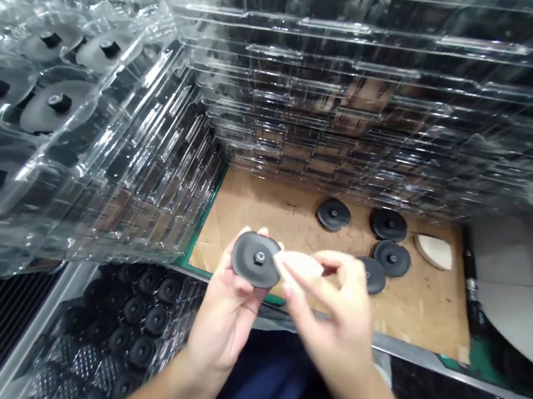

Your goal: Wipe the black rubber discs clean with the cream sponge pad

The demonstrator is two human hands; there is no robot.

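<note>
My left hand (229, 308) grips a black oval disc (248, 265) by its edges, its small raised hub facing up. From the right, my right hand (336, 298) pinches a thin white pad (300, 262), a piece of cloth or foam. The pad's tip is at the disc's right edge; whether it touches the surface I cannot tell. On the brown cardboard beyond my hands lie more black discs: one alone (333, 214), one at the back (388, 225), one just in front of it (391, 258), and one (372, 275) partly hidden behind my right hand.
A pale, wedge-shaped piece (434, 251) rests on the cardboard (245, 203) at right. Tall stacks of clear plastic trays (364, 93) wall the back and left; the left stack (74, 101) holds black discs. Below left, another tray (124, 332) holds several discs. A grey curved panel (525, 288) stands at right.
</note>
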